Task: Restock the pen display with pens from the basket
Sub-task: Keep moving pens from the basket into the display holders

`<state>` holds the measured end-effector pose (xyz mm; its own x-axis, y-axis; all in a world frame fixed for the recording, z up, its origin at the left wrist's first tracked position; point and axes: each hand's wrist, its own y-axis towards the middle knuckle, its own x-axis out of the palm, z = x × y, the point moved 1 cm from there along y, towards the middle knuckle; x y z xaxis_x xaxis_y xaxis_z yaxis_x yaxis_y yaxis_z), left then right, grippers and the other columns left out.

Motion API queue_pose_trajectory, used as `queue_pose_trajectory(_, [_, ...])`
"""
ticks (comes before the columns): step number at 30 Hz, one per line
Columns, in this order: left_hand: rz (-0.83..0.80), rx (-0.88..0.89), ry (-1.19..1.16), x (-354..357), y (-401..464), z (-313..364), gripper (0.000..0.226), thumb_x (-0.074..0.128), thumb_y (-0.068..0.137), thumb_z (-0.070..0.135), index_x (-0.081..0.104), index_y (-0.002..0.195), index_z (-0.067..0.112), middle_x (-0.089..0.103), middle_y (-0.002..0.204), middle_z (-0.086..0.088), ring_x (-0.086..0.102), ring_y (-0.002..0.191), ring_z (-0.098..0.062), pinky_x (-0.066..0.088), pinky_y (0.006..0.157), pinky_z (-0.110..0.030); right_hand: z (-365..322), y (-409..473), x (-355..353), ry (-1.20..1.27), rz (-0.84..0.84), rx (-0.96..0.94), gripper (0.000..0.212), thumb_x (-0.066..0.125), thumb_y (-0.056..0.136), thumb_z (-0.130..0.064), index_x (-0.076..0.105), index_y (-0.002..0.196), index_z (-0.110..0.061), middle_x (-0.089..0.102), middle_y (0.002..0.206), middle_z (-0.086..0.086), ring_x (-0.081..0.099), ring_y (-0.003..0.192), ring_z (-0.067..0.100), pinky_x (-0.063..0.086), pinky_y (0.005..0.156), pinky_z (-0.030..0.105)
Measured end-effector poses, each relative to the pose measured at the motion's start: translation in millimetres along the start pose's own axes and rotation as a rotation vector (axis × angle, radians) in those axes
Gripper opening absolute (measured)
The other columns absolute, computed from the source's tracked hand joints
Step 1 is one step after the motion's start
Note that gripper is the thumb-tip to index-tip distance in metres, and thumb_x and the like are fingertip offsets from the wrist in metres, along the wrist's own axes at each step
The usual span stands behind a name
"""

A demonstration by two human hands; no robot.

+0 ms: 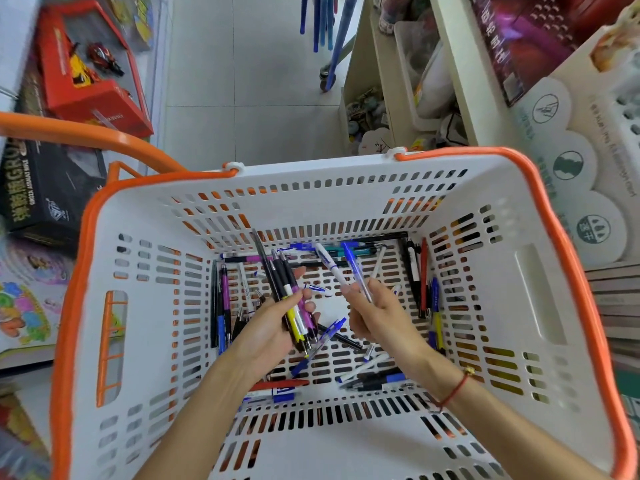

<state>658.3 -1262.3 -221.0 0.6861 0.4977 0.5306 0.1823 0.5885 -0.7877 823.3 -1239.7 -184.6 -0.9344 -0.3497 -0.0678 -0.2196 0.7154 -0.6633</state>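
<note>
Left hand point(273, 327) is clamped on a mixed-colour pen bundle point(292, 306), right hand point(372, 311) pinches blue-capped clear pens point(349, 268) inside the white slotted orange-rimmed plastic basket point(145, 306); tips should be aligned before transfer.

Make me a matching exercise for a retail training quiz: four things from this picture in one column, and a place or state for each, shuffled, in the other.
Things:
1. bundle of pens
2. blue-capped pens
3. red pen
4. red bracelet

Places or states:
A. on the right wrist
B. held by the right hand
C. gripped in the left hand
D. lying by the right wall of the basket

Pairs: 1-C, 2-B, 3-D, 4-A
</note>
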Motion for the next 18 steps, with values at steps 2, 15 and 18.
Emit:
queue_pose_trajectory(2, [0.002,0.023,0.039,4.2,0.3,-3.8,0.030,0.049,0.099,0.016,0.055,0.128,0.012,0.057,0.073,0.001,0.052,0.062,-0.011,0.051,0.070,-0.029,0.3,-0.2,7.2,0.059,0.084,0.006,0.030,0.056,0.096,-0.037,0.049,0.091,-0.008,0.033,0.050,-0.002,0.023,0.043,0.011,0.022,0.043,0.021])
queue_pose_trajectory(15, [0.252,0.081,0.467,11.8,-5.1,-1.6,0.069,0.064,0.081,0.057,0.054,0.133,0.013,0.049,0.136,-0.013,0.041,0.134,-0.023,0.023,0.118,-0.048,-4.3,-2.7,12.8,-0.148,-0.140,0.163,0.042,0.051,0.097,-0.046,0.062,0.096,-0.006,0.056,0.067,0.005,0.036,0.038,0.002,0.031,0.043,0.013])
queue_pose_trajectory(18, [0.234,0.095,0.388,4.8,-3.4,3.9,0.033,0.058,0.087,0.047,0.074,0.095,0.019,0.063,0.101,-0.009,0.066,0.091,-0.019,0.053,0.090,-0.037,1.5,5.3,9.5,0.068,-0.063,0.318,0.025,0.041,0.103,-0.027,0.050,0.102,-0.005,0.046,0.071,0.004,0.026,0.042,0.009,0.022,0.042,0.020])
